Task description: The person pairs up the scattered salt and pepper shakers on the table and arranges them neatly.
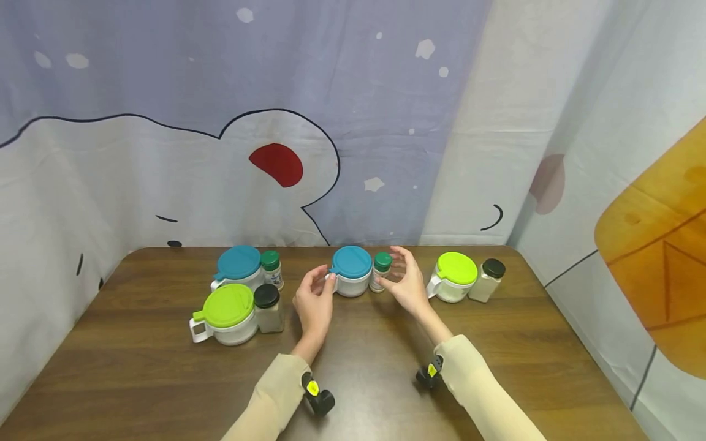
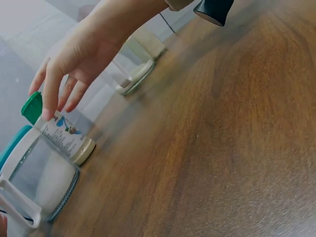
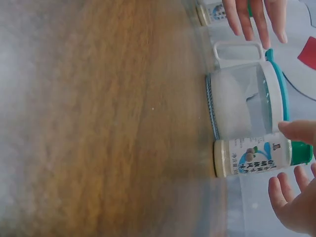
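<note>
In the middle of the back row stands a clear seasoning jar (image 1: 353, 286) with a blue lid and a white handle. A small spice shaker (image 3: 256, 155) with a green cap stands against its right side, upright. My left hand (image 1: 314, 306) is beside the jar's handle, fingers loosely bent; the right wrist view shows them apart from the handle (image 3: 239, 44). Around the shaker, my right hand (image 1: 409, 286) has its thumb on the near side and its fingers spread on the far side. Whether the thumb touches the shaker is hard to tell. Neither hand grips anything.
At left stand a blue-lidded jar (image 1: 238, 262), a green-capped shaker (image 1: 271, 269), a lime-lidded jar (image 1: 228, 305) and a black-capped bottle (image 1: 269, 315). Right of my right hand are another lime-lidded jar (image 1: 455, 269) and a black-capped bottle (image 1: 486, 282). A curtain (image 1: 386, 202) hangs behind the wooden table (image 1: 375, 380).
</note>
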Demonstrator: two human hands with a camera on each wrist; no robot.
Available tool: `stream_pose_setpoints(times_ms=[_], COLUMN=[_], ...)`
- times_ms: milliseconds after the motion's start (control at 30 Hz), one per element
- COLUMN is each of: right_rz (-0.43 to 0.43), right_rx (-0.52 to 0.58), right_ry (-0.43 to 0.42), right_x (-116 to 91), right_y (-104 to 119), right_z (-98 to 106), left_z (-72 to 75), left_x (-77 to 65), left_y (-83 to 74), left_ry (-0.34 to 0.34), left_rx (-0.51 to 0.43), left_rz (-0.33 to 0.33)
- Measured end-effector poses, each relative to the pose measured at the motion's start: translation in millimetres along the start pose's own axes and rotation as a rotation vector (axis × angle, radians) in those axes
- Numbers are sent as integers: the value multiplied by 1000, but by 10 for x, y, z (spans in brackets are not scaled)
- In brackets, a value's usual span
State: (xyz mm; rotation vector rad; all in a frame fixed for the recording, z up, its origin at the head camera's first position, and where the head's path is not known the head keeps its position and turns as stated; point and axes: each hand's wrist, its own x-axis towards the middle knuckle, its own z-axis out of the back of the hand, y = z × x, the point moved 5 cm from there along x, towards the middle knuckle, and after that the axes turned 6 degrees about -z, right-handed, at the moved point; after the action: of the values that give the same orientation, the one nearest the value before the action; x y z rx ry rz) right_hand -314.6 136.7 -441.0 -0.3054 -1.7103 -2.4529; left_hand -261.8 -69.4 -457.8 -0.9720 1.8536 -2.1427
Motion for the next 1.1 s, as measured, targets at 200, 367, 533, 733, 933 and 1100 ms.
stream_pose_setpoints(times_ms=[200, 367, 533, 733, 933, 1100], right_rz=[81, 107, 102, 110, 109, 121], right_rx=[-65, -133, -144, -121, -124, -109], right_ry=[-54, -101, -111, -111, -104, -111], right_x=[-45, -90, -114, -178, -248, -281], right_y=[12, 44, 59, 107, 146, 160], right_z=[54, 124, 180, 248, 305, 375], left_z=[7, -18, -57, -126, -209, -228], left_x=[-36, -71, -116, -208, -313, -378], left_y=[-7, -40, -92, -158, -187, -369], left_ry=[-22, -10, 13, 60, 106, 139], left_rx=[-6, -30, -66, -87, -118, -110], left_rz=[-24, -52, -63, -66, -56, -72])
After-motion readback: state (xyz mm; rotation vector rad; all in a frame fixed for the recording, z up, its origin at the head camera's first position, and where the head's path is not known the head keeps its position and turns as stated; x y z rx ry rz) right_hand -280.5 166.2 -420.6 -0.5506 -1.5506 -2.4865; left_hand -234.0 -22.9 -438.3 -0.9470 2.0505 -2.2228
